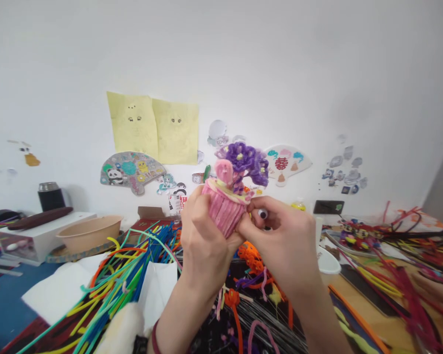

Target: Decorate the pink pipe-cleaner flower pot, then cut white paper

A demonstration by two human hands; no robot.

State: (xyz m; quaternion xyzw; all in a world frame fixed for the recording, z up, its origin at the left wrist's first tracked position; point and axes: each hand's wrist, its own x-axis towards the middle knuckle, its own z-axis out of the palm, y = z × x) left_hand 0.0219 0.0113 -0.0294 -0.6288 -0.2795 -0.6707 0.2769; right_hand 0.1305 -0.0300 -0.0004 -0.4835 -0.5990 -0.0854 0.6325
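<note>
My left hand (203, 241) is wrapped around a small pink fuzzy pipe-cleaner flowerpot (225, 209) and holds it up, slightly tilted. The pot has a pale yellow rim. Purple pipe-cleaner flowers (241, 156) stand up from its top, beside a rounded pink piece (223, 172). My right hand (280, 236) is closed at the pot's right side, with thumb and forefinger pinched against it. A googly eye (262, 214) shows between the right fingers, and a second one is partly hidden below. The piece these eyes belong to is mostly covered by the fingers.
Loose coloured pipe cleaners (121, 275) lie to the left near white paper (62, 290) and a beige bowl (90, 232). Orange pipe-cleaner flowers (251, 256) lie below my hands. At right are a white cup (328, 260), a dark phone (371, 290) and another person's hand (437, 290).
</note>
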